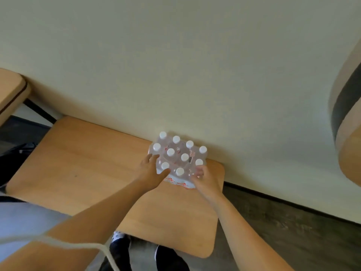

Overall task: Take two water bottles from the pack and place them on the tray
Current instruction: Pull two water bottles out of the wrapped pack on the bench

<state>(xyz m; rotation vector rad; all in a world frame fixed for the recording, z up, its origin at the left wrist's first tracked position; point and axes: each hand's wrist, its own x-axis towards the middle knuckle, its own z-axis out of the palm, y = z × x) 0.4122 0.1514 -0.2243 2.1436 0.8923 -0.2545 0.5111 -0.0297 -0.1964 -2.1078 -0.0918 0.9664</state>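
A shrink-wrapped pack of water bottles [178, 154] with several white caps stands on the wooden table [82, 163], at its far right corner against the wall. My left hand [151, 169] lies against the pack's near left side, fingers spread on the wrap, thumb by a front bottle. My right hand [205, 178] pinches the plastic wrap at the pack's near right corner. No bottle is out of the pack. No tray is in view.
A cream wall [175, 65] runs right behind the pack. A second wooden table [9, 90] shows at the far left. A rounded wood and grey object [347, 118] hangs at the right edge. Dark floor [283, 222] lies right of the table.
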